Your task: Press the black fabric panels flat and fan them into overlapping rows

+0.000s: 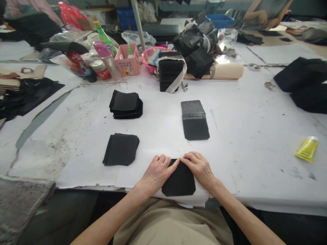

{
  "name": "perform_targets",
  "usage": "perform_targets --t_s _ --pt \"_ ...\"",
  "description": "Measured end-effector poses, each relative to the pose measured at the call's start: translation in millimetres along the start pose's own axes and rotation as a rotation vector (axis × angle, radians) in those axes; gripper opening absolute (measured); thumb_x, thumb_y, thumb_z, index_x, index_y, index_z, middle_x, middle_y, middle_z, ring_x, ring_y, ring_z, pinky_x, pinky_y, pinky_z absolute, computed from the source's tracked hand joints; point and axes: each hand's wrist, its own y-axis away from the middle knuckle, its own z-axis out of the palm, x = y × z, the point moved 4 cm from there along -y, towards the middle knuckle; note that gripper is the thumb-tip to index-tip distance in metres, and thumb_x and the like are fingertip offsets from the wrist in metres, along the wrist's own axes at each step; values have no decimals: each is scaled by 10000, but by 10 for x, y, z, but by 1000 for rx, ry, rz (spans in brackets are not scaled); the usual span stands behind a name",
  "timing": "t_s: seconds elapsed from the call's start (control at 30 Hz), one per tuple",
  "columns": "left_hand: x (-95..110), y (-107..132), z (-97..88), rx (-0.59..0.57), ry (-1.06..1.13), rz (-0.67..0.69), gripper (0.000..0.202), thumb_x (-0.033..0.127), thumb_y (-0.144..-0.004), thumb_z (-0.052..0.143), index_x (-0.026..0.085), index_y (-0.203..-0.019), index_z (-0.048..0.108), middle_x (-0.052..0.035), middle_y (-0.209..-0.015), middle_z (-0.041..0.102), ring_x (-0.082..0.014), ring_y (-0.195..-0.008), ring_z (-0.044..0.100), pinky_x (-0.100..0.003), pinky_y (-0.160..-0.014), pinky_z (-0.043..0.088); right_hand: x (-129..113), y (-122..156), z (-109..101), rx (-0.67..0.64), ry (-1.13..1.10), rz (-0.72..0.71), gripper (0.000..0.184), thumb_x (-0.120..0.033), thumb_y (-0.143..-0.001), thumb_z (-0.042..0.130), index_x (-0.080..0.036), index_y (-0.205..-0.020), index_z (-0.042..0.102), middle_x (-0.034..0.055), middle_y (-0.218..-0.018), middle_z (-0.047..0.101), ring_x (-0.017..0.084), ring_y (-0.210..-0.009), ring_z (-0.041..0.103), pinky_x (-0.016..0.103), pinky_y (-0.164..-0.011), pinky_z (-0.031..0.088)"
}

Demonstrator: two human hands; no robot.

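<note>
A black square piece with cut corners point(178, 180), fabric or leather-like, lies flat at the table's near edge. My left hand point(159, 170) grips its far edge, fingers curled and thumb laid along the top. From the other side my right hand point(199, 168) pinches the same edge, and the two thumb tips almost meet at the middle. Beyond my right hand lies an overlapped row of grey and black pieces point(195, 120). Left of my hands sit a low stack of black pieces point(121, 149) and, farther back, a taller stack point(126, 103).
Along the back stand a pink box point(128, 63), a green bottle point(104, 37), a bound black bundle point(171, 73) and a beige roll point(227, 71). A yellow packet point(308, 149) and black material point(302, 76) lie to the right. Another person's hands point(267, 20) show at the far right.
</note>
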Motion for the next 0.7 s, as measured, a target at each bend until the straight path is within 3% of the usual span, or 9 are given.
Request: perform_targets --t_s 0.3,0.7 --pt "-10 23 5 38 37 -25 460 178 -958 480 216 -1409 400 -71 -1009 532 -225 -948 506 -376 -862 416 -12 -7 -21 -34 40 -83 245 -148 -986 439 -151 -1155 618 106 -1005 648 227 -955 555 378 -828 484" --pt "-17 69 55 91 47 -73 415 206 -949 524 238 -1359 475 -78 -1019 571 -243 -1012 522 -441 -944 397 17 84 -114 -136 22 -26 345 -138 -977 424 -183 -1290 562 112 -1110 623 241 -1060 561 417 -907 518"
